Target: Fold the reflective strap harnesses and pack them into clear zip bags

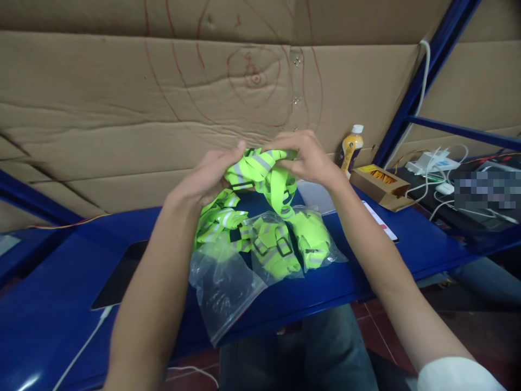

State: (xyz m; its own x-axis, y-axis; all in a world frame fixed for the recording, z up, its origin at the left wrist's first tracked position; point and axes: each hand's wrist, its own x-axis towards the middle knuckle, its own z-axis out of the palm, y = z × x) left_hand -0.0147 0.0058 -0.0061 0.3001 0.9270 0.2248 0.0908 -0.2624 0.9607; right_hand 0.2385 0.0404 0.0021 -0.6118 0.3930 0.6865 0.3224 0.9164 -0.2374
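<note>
Above the blue table, my left hand point(214, 171) and my right hand point(305, 155) both grip a bundled neon-yellow reflective strap point(260, 165) with grey stripes and a black buckle. One loop of it hangs down below my right hand. Under my left wrist lies another loose bundle of reflective straps point(222, 217). Two more bundles sit in clear plastic bags, one bagged bundle point(274, 247) in the middle and a second bagged bundle point(311, 239) to its right. A clear zip bag point(222, 288), seemingly without straps in its lower part, lies at the table's front edge.
A dark tablet point(122, 277) with a white cable lies left on the blue table point(61, 304). To the right are a phone point(380, 220), a juice bottle point(350, 149) and an open cardboard box point(380, 187). Cardboard lines the back; a power strip point(433, 162) sits far right.
</note>
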